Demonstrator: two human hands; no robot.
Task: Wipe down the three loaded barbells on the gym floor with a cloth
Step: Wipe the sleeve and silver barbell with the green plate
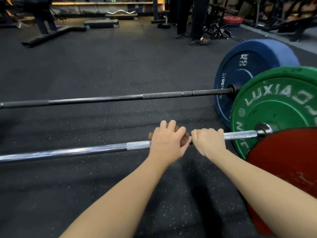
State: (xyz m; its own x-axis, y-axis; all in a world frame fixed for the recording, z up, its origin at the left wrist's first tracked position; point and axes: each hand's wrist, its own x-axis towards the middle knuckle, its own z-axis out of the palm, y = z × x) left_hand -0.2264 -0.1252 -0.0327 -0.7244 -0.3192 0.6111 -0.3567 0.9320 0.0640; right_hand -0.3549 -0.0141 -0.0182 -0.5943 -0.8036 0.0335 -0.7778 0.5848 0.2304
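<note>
A chrome barbell (72,152) lies across the floor in front of me, loaded with a green plate (277,107) at its right end. My left hand (167,143) wraps a brown cloth (184,140) around the bar. Just to the right, my right hand (208,140) grips the bare bar, knuckles up. A black barbell (106,98) with a blue plate (247,69) lies farther back. A red plate (284,177) at the near right belongs to a third barbell whose bar is out of view.
Black speckled rubber flooring (85,66) stretches ahead. A person's legs in sandals (193,23) stand at the back right beside racks. A step platform (101,23), a curl bar (120,12) and a machine base (53,34) sit at the far back.
</note>
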